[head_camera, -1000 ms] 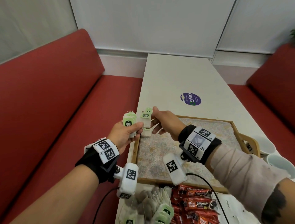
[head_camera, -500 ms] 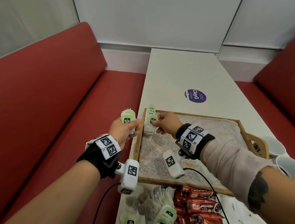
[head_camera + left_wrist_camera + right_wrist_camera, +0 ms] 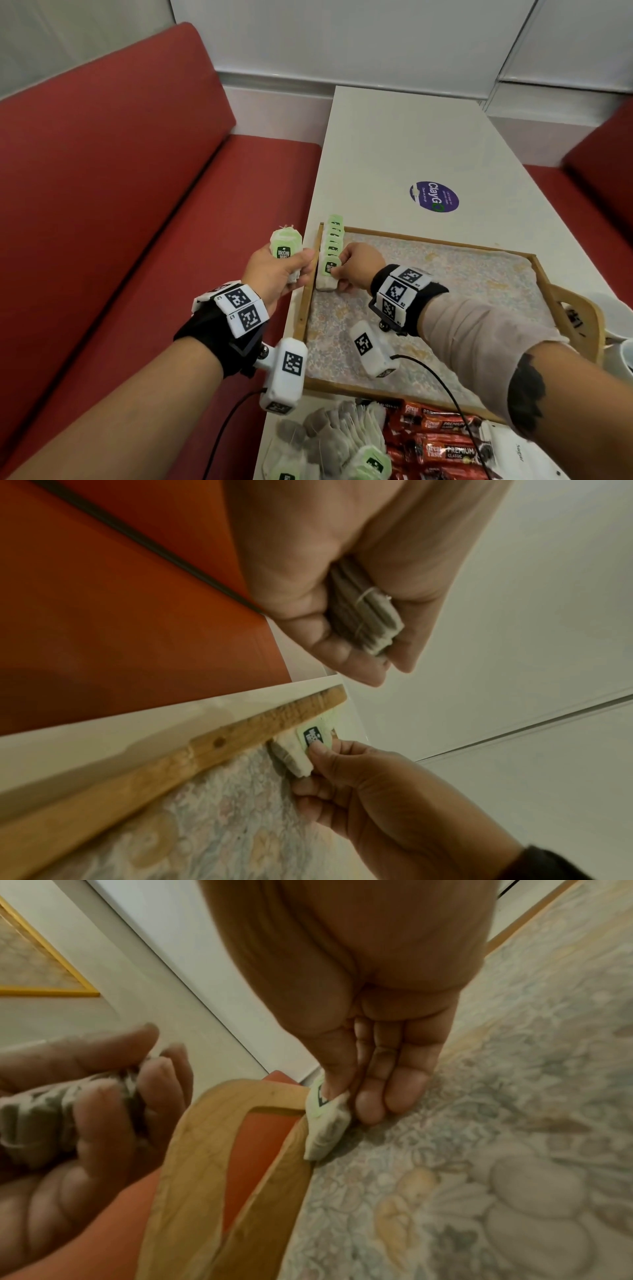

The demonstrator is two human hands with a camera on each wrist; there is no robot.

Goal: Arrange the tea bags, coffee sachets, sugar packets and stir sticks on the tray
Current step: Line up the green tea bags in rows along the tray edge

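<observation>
My right hand pinches the nearest tea bag by its green tag, standing it upright against the tray's left wall. It fronts a row of tea bags running along that wall toward the far corner, tags up. My left hand, beside the tray, clasps a bundle of tea bags, tags pointing up.

"McCoy teas" on tea-bag tag; "ClayGo" table sticker; "Great Taste Premium Classic" sachets.
</observation>
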